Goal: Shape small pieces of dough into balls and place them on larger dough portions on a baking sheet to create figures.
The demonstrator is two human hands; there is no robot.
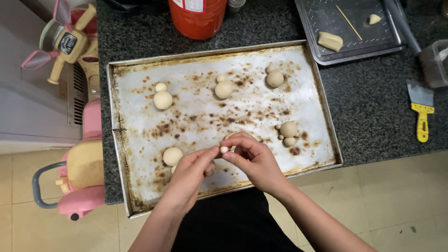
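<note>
A large stained baking tray (200,119) lies on a dark speckled counter (373,107). On it sit several dough figures, each a big ball with a small ball attached: at far left (163,99), far middle (223,88), far right (274,77), right (289,130), and near left (172,156). My left hand (189,175) and my right hand (252,158) meet over the tray's near edge, fingertips pinching a tiny dough ball (224,150) between them. Behind my right fingers a larger dough ball (229,136) is mostly hidden.
A red canister (197,17) stands behind the tray. At the back right is a smaller metal tray (350,28) with dough pieces (330,41) and a thin stick. A yellow-handled scraper (422,109) lies at right. A pink toy ride-on (81,172) stands on the tiled floor at left.
</note>
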